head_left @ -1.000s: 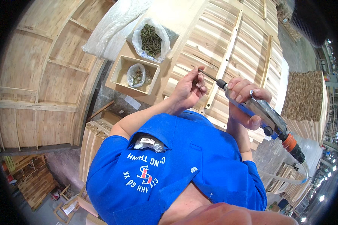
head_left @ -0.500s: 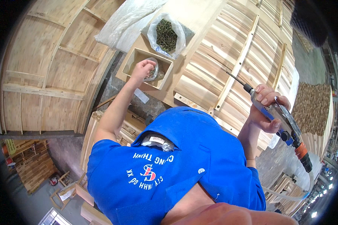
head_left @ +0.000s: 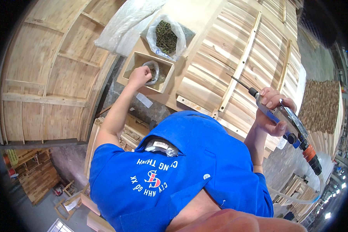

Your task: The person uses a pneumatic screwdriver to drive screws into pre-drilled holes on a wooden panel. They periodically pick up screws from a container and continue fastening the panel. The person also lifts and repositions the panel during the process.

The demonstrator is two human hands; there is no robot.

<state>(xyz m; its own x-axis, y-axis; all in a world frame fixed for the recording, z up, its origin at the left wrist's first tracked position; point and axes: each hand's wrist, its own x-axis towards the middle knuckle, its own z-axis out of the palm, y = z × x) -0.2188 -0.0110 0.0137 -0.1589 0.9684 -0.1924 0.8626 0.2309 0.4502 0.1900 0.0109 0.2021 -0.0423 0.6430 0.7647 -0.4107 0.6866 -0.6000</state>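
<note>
One hand, the left (head_left: 139, 78), curls over the small bag (head_left: 156, 72).

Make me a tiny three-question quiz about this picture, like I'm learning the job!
1. Fill the gap: the left hand is at the small plastic bag inside the open box made of ____.
2. True or false: the right hand holds nothing.
3. Pick one. The bigger bag is: A) in the box; B) outside the box; C) in the left hand.

Key: 1. wood. 2. False; it grips the orange-collared tool. 3. B.
</note>
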